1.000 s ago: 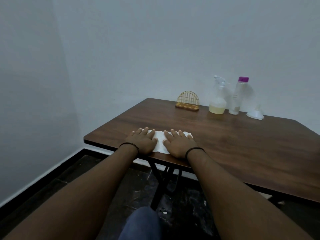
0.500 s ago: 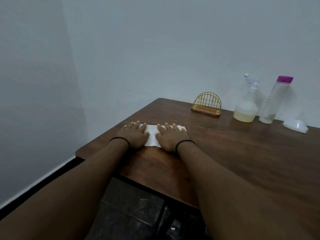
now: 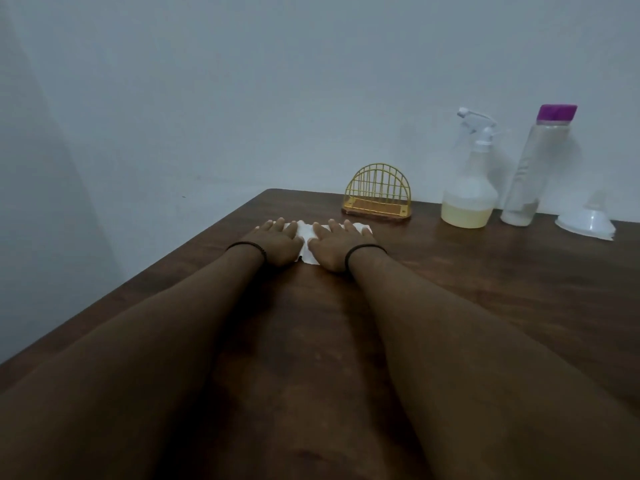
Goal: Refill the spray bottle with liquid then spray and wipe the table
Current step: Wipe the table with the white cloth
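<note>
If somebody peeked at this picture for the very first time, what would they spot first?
Probably the two flat hands, left hand and right hand, pressing a white paper towel onto the brown table. Next, along the far edge by the wall: a yellow wire holder, a spray bottle with yellowish liquid at the bottom, and a tall bottle with a purple cap.

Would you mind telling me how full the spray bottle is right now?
Partly full: the spray bottle stands upright on the table with pale yellow liquid filling only its bottom portion; the rest looks clear.
</note>
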